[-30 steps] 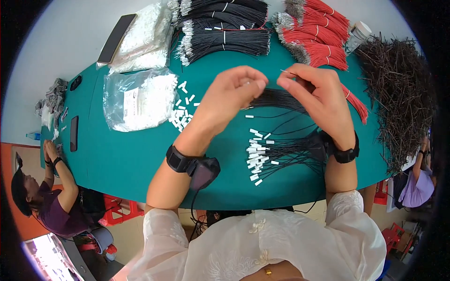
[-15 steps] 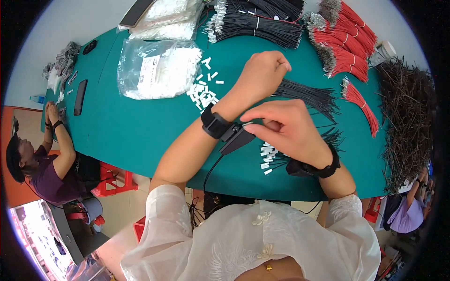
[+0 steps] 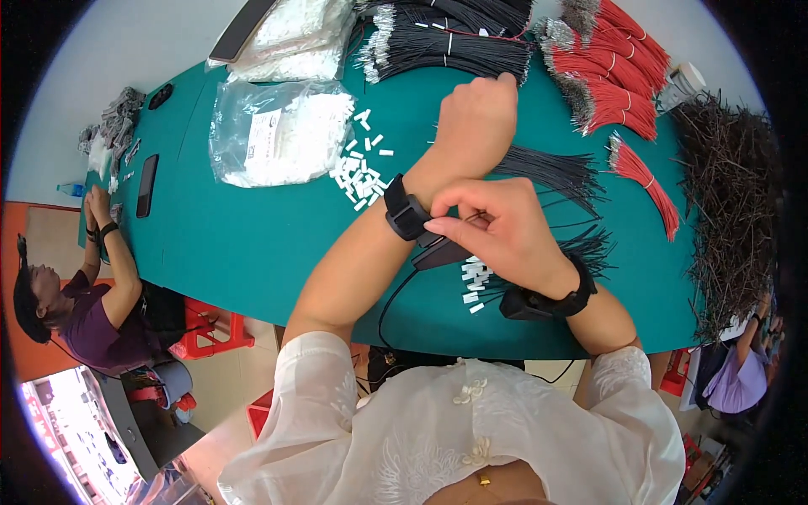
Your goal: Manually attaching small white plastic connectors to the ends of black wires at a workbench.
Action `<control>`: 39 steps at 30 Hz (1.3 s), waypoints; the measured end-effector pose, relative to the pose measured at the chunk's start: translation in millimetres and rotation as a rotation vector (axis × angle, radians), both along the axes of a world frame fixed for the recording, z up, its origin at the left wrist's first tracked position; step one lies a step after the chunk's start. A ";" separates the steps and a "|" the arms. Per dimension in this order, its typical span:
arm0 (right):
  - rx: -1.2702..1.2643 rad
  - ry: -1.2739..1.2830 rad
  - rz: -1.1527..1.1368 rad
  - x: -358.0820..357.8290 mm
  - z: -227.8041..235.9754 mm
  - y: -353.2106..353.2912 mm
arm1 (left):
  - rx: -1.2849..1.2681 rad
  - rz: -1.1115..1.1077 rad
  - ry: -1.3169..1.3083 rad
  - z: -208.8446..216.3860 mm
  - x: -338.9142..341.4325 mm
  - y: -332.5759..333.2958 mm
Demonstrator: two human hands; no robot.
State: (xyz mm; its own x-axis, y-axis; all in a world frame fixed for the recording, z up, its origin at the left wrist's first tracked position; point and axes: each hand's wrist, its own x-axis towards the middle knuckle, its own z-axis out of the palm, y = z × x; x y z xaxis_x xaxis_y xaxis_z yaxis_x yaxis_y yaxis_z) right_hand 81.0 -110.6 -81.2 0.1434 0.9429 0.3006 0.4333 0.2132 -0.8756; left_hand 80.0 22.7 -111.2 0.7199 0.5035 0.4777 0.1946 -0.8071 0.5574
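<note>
My left hand [image 3: 476, 118] is raised over the table, closed in a loose fist with the back of the hand up and nothing sticking out of it. Round its wrist runs a black wrist strap [image 3: 407, 217] with a dark box [image 3: 441, 252] and a cable hanging from it. My right hand [image 3: 503, 220] is at that wrist, thumb and forefinger closed on the strap's edge; its other fingers are curled. A second black strap [image 3: 539, 301] sits on my right wrist. Below my right hand lie white connector housings [image 3: 473, 286] beside black wires [image 3: 589, 246].
A plastic bag of white parts [image 3: 290, 139] lies left, with loose white connectors [image 3: 358, 178] beside it. Black wire bundles [image 3: 454, 52] and red wire bundles [image 3: 619, 99] lie at the back. A dark wire heap [image 3: 730, 219] stands right. Another person [image 3: 93, 311] sits far left.
My left fist has turned and moved slightly up, its fingers now pointing away. My right hand has shifted a little left, its thumb and forefinger closing at the strap.
</note>
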 end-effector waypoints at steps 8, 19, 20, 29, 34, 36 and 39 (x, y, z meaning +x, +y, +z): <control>-0.002 -0.086 -0.022 -1.6 3.0 1.8 | 0.344 0.090 0.008 -5.6 -6.4 -4.8; 0.095 -0.398 0.062 0.3 4.1 -3.8 | -0.104 -0.070 0.001 -12.3 1.6 -11.3; 0.140 -0.382 0.061 0.4 6.1 -2.8 | -0.104 -0.074 0.000 -11.3 3.2 -9.4; 0.144 -0.133 -0.196 48.9 35.7 -6.9 | -1.633 -0.391 -0.471 8.1 -30.3 11.1; 0.070 -0.107 -0.310 60.3 39.7 -7.3 | -1.729 -0.415 -0.492 18.9 -49.6 11.3; -0.006 -0.003 -0.280 65.0 36.2 -8.8 | -1.721 -0.461 -0.505 25.9 -52.3 8.1; 0.032 0.025 -0.292 65.5 34.7 -6.0 | -1.669 -0.557 -0.368 36.9 -58.2 1.7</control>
State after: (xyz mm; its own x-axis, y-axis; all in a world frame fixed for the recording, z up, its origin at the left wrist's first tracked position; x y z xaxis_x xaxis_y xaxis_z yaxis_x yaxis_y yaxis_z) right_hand 146.5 -116.5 -46.5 0.4153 0.8507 0.3222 0.4587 0.1100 -0.8818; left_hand 21.9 24.4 -74.3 0.9407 0.3318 -0.0701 -0.1845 0.6743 0.7151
